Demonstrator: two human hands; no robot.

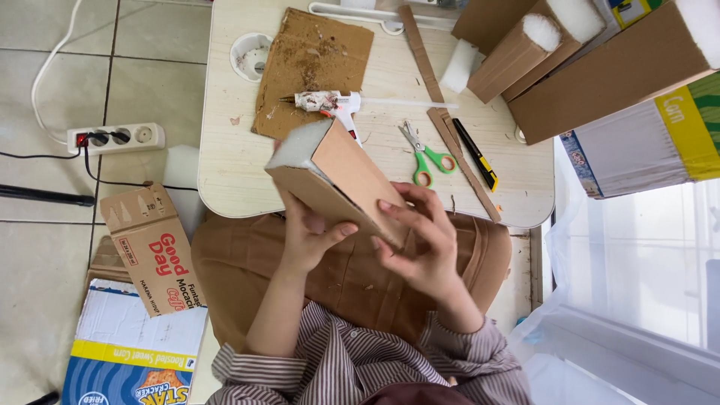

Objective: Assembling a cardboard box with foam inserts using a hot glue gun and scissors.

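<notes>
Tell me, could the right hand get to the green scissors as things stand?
Probably yes. The scissors lie in the open on the table, just beyond the right hand, with nothing over them. But that hand is pressed to the cardboard box, so it must let go first.

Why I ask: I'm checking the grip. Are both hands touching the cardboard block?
Touching. The head view shows the left hand gripping the cardboard block from below, while the right hand has fingers pressed flat on its side.
</notes>
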